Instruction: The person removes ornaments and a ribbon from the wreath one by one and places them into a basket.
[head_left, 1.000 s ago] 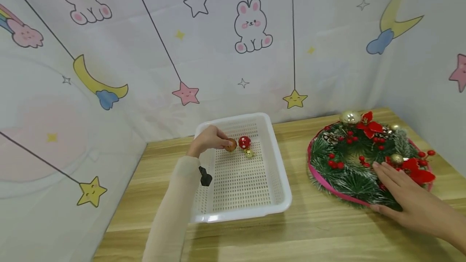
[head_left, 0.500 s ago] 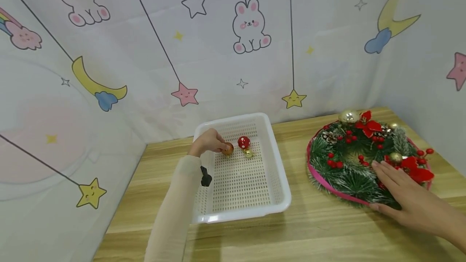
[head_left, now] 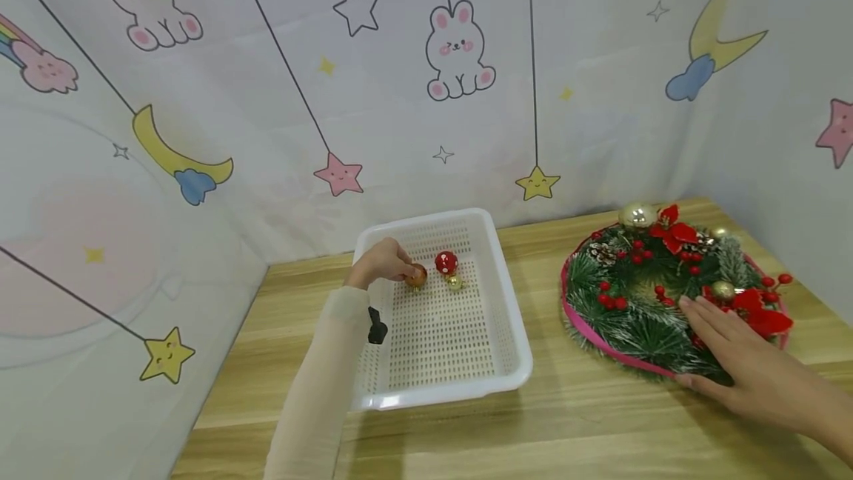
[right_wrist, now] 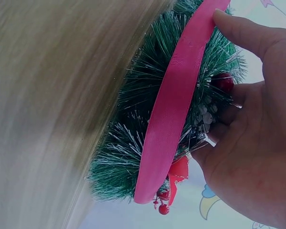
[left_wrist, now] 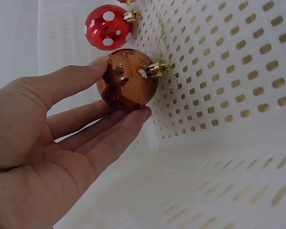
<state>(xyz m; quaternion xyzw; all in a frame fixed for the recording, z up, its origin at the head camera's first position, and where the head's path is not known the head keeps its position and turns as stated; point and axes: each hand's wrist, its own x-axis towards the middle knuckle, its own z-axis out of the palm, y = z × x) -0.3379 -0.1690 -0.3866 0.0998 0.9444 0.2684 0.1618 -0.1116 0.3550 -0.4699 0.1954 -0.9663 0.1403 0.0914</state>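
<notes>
My left hand (head_left: 386, 261) reaches into the white perforated basket (head_left: 526, 365). Between its thumb and fingertips it pinches a shiny copper-coloured Christmas ball (left_wrist: 128, 78) with a gold cap and a loop of gold string, low over the basket's floor. Beside that ball lie a red Christmas ball with white dots (head_left: 446, 262) and a small gold ball (head_left: 455, 283). On the right, my right hand (head_left: 753, 365) rests with straight fingers on the green wreath (head_left: 640, 332). Its thumb touches the pink ribbon (right_wrist: 174, 95) round the wreath's edge.
Both basket and wreath stand on a wood-grain table (head_left: 573, 435). Red flowers (head_left: 674, 230), red berries, pine cones and gold balls decorate the wreath. A white cloth (head_left: 400, 124) printed with rabbits, stars and moons hangs behind the table.
The left hand has moved the copper-coloured ball slightly left and towards me inside the basket, away from the red ball. The right hand keeps its place on the wreath.
</notes>
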